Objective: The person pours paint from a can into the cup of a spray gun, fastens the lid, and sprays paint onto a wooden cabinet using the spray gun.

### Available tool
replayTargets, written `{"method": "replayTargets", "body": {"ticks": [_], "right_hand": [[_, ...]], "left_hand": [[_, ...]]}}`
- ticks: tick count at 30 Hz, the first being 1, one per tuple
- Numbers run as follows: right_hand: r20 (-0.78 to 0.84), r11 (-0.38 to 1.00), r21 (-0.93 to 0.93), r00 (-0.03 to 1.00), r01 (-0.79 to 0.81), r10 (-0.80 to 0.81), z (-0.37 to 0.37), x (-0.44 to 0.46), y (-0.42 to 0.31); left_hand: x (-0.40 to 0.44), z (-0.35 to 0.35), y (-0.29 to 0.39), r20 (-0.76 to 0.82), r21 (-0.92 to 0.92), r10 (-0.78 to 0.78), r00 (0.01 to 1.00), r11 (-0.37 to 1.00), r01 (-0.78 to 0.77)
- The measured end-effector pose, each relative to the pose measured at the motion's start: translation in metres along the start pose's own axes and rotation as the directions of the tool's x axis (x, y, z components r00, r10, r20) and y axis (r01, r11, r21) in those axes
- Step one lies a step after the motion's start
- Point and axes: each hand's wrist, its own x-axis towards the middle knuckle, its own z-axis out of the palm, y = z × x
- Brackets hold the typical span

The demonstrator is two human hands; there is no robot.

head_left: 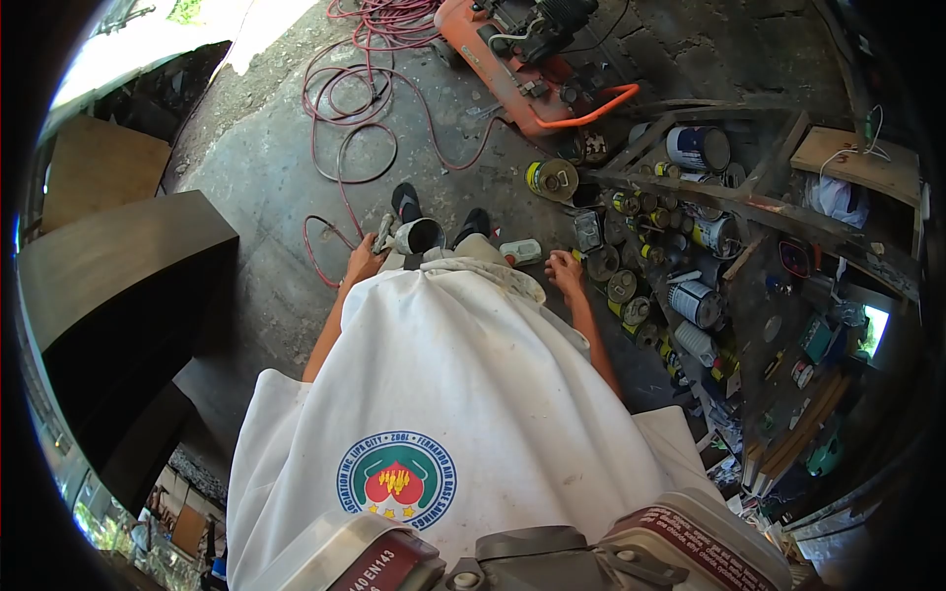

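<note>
My left hand (pixel 365 261) is closed around the handle of a paint spray gun (pixel 384 232), low in front of my body. A metal cup (pixel 420 234) sits beside the gun, its dark opening facing up toward me. A red air hose (pixel 345 202) runs from the floor to near this hand. My right hand (pixel 565 272) hangs at my right side with curled fingers, and I see nothing in them. To its left lies a whitish plastic bottle (pixel 520 252). Several paint cans (pixel 623 287) stand on the floor just right of it.
An orange air compressor (pixel 498 64) stands ahead, beside coiled red hose (pixel 389 25). A wooden frame (pixel 729 197) with many cans fills the right. Large brown panels (pixel 128 256) stand on the left. Respirator filters (pixel 690 542) show at the bottom edge.
</note>
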Motion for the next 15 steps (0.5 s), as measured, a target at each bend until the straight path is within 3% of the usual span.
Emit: {"method": "replayTargets", "body": {"ticks": [15], "right_hand": [[-0.010,1.000,-0.003,1.000,-0.003,0.003,0.0095,0.0005,0.0055]], "left_hand": [[-0.0019,-0.0032,0.0019,-0.001,-0.006,-0.002,1.000,1.000,0.002]]}}
